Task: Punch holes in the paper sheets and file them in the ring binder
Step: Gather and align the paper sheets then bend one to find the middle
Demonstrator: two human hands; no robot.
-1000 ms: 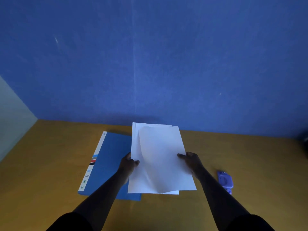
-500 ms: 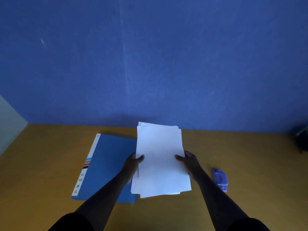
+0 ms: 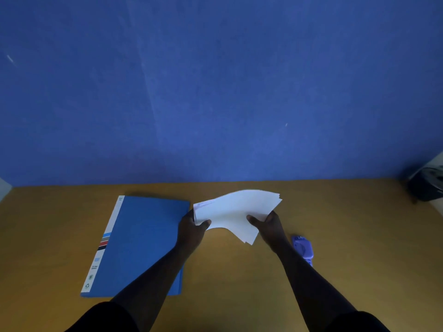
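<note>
Paper sheets (image 3: pixel 236 212) crosswise, L–R, both hands.

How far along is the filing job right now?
Done: nothing visibly punched or filed. In hand: left hand and right hand grip the paper sheets above the table. Left: punching with the hole punch, opening the closed ring binder, filing.

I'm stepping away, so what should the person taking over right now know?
Left hand and right hand both grip the stack of paper sheets, held above the table, fanned and unaligned.
Blue ring binder lies closed on the table, to the left.
Purple hole punch sits to the right, untouched.
Done: sheets gathered.
Left: square the stack, punch it, open the binder, file the sheets.
</note>
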